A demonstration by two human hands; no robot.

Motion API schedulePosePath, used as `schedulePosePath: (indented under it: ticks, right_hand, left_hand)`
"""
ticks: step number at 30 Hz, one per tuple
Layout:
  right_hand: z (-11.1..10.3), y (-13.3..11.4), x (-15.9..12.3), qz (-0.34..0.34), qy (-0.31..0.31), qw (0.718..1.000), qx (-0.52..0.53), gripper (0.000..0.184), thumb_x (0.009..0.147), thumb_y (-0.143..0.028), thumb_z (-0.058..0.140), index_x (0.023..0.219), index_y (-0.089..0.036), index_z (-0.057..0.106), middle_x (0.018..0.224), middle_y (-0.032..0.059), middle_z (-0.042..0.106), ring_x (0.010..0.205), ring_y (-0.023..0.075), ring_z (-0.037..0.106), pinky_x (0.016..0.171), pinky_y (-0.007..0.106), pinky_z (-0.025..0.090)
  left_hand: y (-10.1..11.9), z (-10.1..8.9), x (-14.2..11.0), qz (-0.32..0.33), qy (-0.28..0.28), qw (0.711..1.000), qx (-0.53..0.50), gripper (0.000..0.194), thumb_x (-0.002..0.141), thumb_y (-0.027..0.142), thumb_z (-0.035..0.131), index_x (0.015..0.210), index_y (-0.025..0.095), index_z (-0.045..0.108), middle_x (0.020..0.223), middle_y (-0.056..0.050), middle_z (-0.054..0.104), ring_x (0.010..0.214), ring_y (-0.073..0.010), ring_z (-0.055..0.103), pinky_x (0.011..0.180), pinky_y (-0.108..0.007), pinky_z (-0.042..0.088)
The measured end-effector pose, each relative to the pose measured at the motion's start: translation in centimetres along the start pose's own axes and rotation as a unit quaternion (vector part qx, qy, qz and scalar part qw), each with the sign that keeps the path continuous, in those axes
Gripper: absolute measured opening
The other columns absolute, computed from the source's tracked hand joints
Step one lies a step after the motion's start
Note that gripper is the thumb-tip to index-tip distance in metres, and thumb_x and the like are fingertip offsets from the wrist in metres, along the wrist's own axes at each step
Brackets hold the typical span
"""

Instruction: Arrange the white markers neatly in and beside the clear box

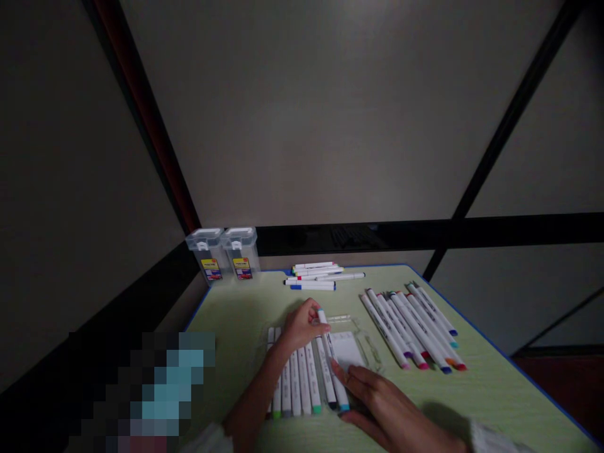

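A white marker with light-blue ends (336,371) lies slantwise between my hands. My left hand (299,326) pinches its far end between thumb and fingers. At its near end, the fingers and thumb of my right hand (377,399) close around the barrel. Directly left of it is a black-ended marker (325,372). Both are over a clear plastic case (365,343), whose right part shows a white bottom. Several white markers (296,384) with green, grey and other coloured ends lie side by side in the case's left part, partly hidden by my left forearm.
Several loose markers (410,327) lie in a group on the right of the green table (236,321). Another small pile of pens (314,274) sits at the back edge. Two clear lidded boxes (212,258) stand at the back left, against the wall panels.
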State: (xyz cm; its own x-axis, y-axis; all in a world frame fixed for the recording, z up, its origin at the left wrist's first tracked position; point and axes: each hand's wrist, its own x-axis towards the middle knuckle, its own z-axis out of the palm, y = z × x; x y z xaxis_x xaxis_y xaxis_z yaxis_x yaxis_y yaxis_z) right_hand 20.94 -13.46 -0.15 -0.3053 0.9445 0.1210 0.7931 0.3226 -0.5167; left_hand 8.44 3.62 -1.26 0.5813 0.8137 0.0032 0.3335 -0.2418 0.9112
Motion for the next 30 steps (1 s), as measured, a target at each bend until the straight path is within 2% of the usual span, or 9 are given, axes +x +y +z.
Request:
schedulePosePath:
  ticks: [8, 17, 23, 30]
  right_hand:
    - [-0.1, -0.1, -0.1, 0.003, -0.004, 1.0, -0.014, 0.055, 0.08, -0.025, 0.052, 0.13, -0.014, 0.034, 0.118, 0.0135, 0.051, 0.107, 0.0235, 0.048, 0.09, 0.035, 0.039]
    - [-0.4, -0.9, 0.1, -0.031, -0.014, 0.998, -0.059, 0.038, 0.084, -0.024, 0.047, 0.122, -0.022, 0.046, 0.103, 0.0077, 0.058, 0.097, 0.0207, 0.053, 0.084, 0.034, 0.043]
    - [-0.6, -1.3, 0.2, -0.04, 0.0, 0.996, -0.076, 0.036, 0.083, -0.023, 0.048, 0.119, -0.021, 0.048, 0.106, 0.0073, 0.057, 0.099, 0.0205, 0.052, 0.085, 0.033, 0.043]
    - [-0.5, -1.2, 0.1, -0.04, 0.006, 0.996, -0.077, 0.035, 0.082, -0.022, 0.049, 0.118, -0.021, 0.048, 0.105, 0.0068, 0.058, 0.098, 0.0198, 0.053, 0.085, 0.032, 0.044]
  left_hand:
    - [-0.5, 0.1, 0.3, 0.002, -0.005, 1.0, -0.004, 0.035, 0.053, 0.017, 0.068, 0.082, 0.017, 0.049, 0.068, 0.004, 0.051, 0.063, -0.0084, 0.047, 0.059, -0.019, 0.036]
    - [-0.8, 0.1, 0.6, -0.001, -0.001, 0.999, -0.033, 0.036, 0.05, 0.012, 0.069, 0.079, 0.017, 0.049, 0.068, 0.004, 0.05, 0.063, -0.0074, 0.045, 0.057, -0.017, 0.035]
    - [-0.9, 0.2, 0.7, -0.013, 0.011, 0.999, -0.033, 0.038, 0.047, 0.013, 0.071, 0.08, 0.016, 0.052, 0.069, 0.004, 0.049, 0.063, -0.0075, 0.044, 0.057, -0.018, 0.035]
    - [-0.9, 0.2, 0.8, -0.023, -0.003, 1.0, -0.017, 0.052, 0.048, 0.017, 0.071, 0.098, 0.014, 0.056, 0.072, 0.001, 0.054, 0.064, -0.0095, 0.047, 0.061, -0.021, 0.038]
